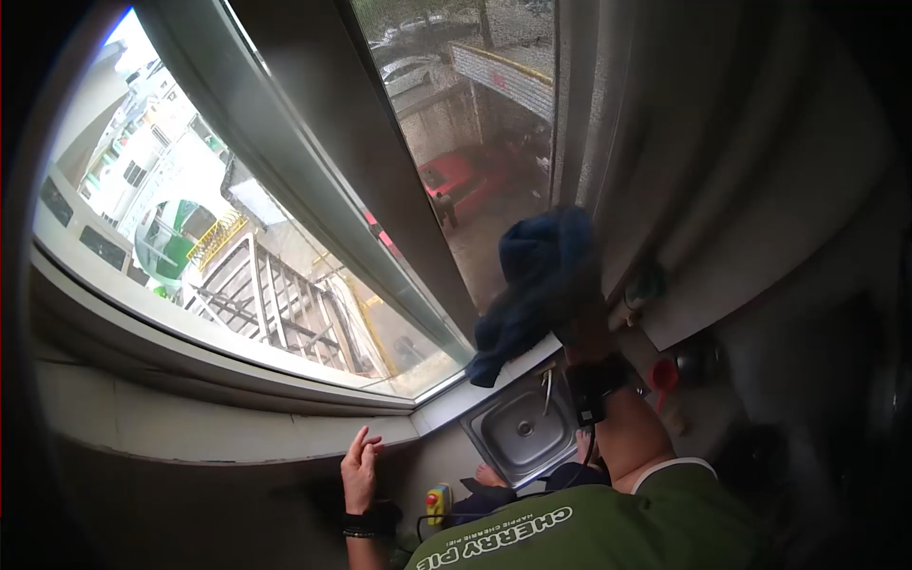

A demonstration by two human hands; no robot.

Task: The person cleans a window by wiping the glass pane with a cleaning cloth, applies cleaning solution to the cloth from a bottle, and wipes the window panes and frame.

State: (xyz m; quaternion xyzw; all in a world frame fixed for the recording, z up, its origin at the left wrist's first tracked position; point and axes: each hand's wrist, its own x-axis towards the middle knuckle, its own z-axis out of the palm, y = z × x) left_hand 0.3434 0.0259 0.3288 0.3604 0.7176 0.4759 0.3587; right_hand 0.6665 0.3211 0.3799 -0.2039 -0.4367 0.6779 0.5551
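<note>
A bunched dark blue cloth (546, 266) lies against the lower part of the right window pane (475, 161), its tail hanging down to the sill. My right arm reaches up to it, and my right hand (581, 328) is at the cloth, dark and mostly covered, so its fingers do not show. Out to the left, near the sill's edge, my left hand (360, 465) is raised with nothing in it, its fingers partly spread.
Below the sill (442, 408) is a steel sink (522, 429) with a faucet (547, 391). A red ladle-like item (663, 375) lies right of it. A yellow and red container (438, 503) stands lower left. The left window (237, 247) shows buildings outside.
</note>
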